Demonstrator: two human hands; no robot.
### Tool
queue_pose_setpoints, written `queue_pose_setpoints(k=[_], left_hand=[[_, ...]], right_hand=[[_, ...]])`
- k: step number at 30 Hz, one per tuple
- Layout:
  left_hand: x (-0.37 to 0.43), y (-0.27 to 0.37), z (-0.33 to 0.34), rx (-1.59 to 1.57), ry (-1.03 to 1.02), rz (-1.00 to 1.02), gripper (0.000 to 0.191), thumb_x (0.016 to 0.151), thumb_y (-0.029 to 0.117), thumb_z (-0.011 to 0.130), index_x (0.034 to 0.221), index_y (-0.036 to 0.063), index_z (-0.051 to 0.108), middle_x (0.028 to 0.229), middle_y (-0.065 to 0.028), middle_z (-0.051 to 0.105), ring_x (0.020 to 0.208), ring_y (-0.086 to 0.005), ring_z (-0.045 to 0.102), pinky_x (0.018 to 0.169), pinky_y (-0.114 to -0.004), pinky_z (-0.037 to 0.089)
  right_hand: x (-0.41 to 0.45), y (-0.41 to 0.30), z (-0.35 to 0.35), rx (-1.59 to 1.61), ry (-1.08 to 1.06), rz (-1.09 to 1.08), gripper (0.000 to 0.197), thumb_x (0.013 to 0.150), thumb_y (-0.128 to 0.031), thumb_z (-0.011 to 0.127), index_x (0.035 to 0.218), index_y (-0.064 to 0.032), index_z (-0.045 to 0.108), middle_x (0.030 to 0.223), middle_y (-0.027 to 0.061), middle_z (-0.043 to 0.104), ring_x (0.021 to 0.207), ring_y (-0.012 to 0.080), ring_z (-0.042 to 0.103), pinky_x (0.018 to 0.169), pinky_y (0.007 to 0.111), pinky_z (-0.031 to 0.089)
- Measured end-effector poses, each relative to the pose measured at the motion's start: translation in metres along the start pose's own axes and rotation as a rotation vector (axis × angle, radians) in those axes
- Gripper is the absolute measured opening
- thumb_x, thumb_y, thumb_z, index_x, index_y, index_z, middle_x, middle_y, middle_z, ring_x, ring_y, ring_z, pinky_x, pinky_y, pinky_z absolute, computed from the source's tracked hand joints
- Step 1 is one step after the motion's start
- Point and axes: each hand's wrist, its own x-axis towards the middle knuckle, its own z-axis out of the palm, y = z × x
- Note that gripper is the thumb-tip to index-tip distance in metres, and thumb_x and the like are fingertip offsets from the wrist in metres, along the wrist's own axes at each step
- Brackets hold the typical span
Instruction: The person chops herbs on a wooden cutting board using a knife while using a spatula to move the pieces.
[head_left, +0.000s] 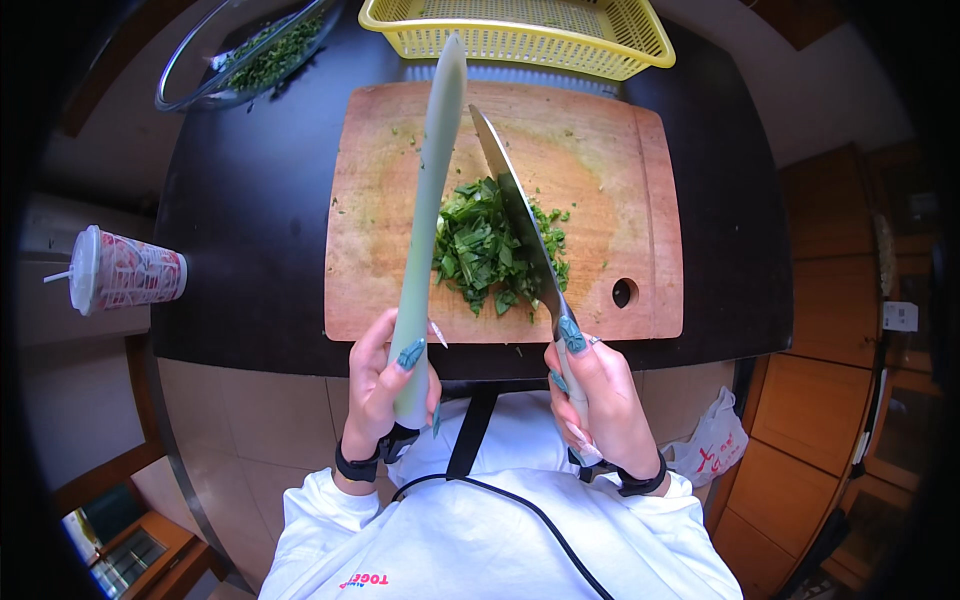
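Note:
My left hand (397, 379) grips a long pale green utensil (431, 195) by its lower end. Its tapered far end points away from me over the board; its exact kind is unclear. In my right hand (600, 397) is a kitchen knife (514, 195) with a light handle, its blade slanting up and to the left. Chopped green leaves (476, 247) lie heaped on a wooden cutting board (375, 292), between the utensil and the blade as seen from above. The blade hides part of the heap. Whether either tool touches the leaves I cannot tell.
At the far edge stands a yellow plastic basket (517, 43). A clear glass bowl (169, 94) with chopped greens (277, 56) is at the far left. A lidded cup with a straw (131, 270) stands on the dark table's (240, 225) left side. A plastic bag (709, 442) hangs or rests low right.

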Motion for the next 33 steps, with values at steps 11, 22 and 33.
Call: queue_pose_setpoints(k=[11, 22, 33], left_hand=[[0.001, -0.001, -0.002, -0.009, -0.039, 0.008, 0.042, 0.079, 0.026, 0.048, 0.100, -0.0083, 0.038, 0.051, -0.0095, 0.049, 0.037, -0.0142, 0.050, 0.032, -0.022, 0.040], [-0.001, -0.001, -0.005, -0.038, -0.076, 0.003, 0.043, 0.080, 0.026, 0.048, 0.101, -0.0090, 0.037, 0.071, -0.0129, 0.050, 0.041, -0.0146, 0.052, 0.032, -0.024, 0.041], [-0.001, 0.000, -0.004, -0.019, -0.065, -0.008, 0.043, 0.080, 0.028, 0.047, 0.100, -0.0086, 0.037, 0.069, -0.0125, 0.050, 0.040, -0.0143, 0.052, 0.032, -0.024, 0.041]], right_hand=[[-0.001, -0.001, 0.003, -0.032, -0.011, -0.017, 0.031, 0.092, -0.030, 0.034, 0.076, -0.0049, 0.039, 0.045, -0.0011, 0.037, 0.033, 0.0033, 0.032, 0.032, 0.018, 0.025], [-0.003, -0.010, 0.005, 0.007, -0.028, -0.037, 0.030, 0.092, -0.029, 0.033, 0.076, -0.0053, 0.038, 0.046, -0.0011, 0.038, 0.033, 0.0035, 0.033, 0.031, 0.018, 0.025], [-0.001, -0.010, 0.004, -0.015, -0.028, -0.010, 0.030, 0.092, -0.030, 0.033, 0.077, -0.0047, 0.040, 0.045, -0.0009, 0.038, 0.032, 0.0034, 0.034, 0.031, 0.018, 0.025]])
